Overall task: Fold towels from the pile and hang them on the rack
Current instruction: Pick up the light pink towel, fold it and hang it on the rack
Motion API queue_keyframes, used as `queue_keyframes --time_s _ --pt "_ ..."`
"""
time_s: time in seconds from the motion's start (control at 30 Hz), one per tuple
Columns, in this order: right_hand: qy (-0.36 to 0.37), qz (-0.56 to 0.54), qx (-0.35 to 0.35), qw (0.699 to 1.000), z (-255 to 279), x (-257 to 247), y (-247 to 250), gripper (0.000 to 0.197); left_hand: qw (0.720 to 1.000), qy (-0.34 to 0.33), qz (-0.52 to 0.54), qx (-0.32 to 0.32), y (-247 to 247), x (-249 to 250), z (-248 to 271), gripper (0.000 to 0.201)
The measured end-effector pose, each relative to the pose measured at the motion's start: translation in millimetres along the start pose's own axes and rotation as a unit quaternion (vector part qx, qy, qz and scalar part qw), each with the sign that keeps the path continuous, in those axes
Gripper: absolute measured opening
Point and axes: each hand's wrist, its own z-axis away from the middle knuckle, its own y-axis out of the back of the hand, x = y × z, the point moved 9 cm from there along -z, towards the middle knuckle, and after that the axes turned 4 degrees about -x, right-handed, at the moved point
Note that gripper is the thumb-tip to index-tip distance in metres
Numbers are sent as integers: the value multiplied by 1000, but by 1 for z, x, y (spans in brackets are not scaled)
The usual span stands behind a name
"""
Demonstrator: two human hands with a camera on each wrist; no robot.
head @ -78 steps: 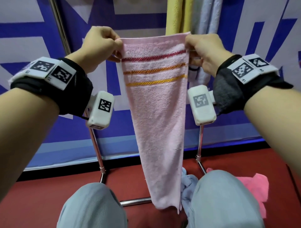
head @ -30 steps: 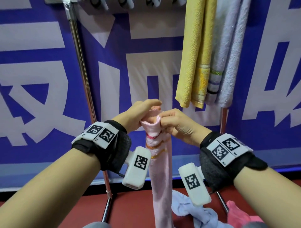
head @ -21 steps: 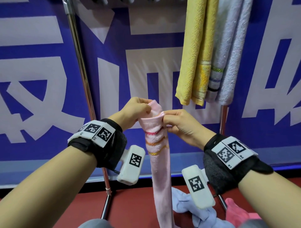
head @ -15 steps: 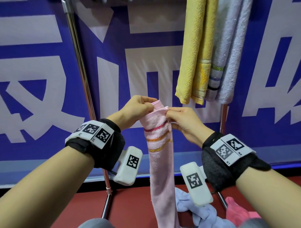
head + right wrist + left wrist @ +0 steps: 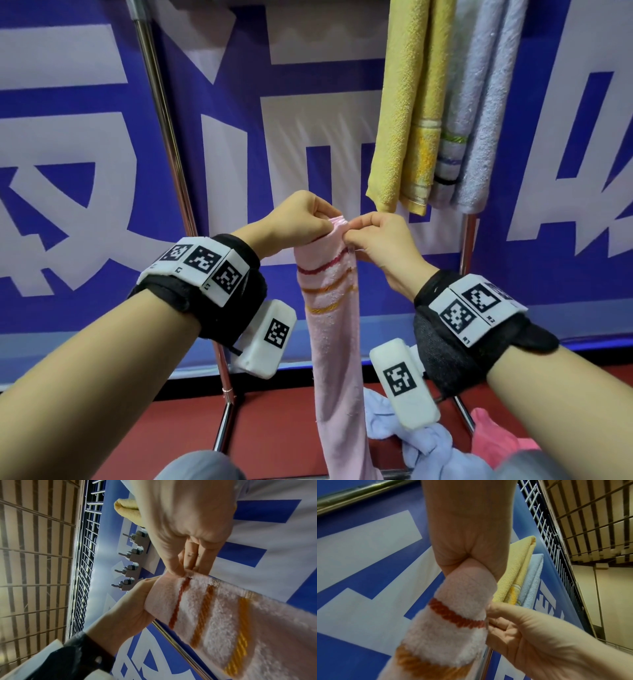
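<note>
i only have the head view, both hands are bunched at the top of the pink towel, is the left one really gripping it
Observer: Yes. The left wrist view shows the left hand with the pink towel coming out of its closed fist.
Operator: and the right hand
Observer: In the right wrist view the right hand pinches only the towel's top edge with its fingertips.
Operator: whats above the hung towels, my view cuts off
Observer: The right wrist view shows a row of grey clips there, beside the yellow towel.
</note>
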Motion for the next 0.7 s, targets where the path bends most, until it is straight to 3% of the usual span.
queue_keyframes --time_s 0.33,0.53,0.7 --pt "14 42 52 998 0 -7 5 19 995 -31 -94 10 6 20 2 28" --pt "16 67 39 997 3 -14 3 17 995 -22 -101 2 6 20 2 31" --pt "14 64 -27 998 4 -32 -6 22 992 -36 -115 27 19 31 3 23"
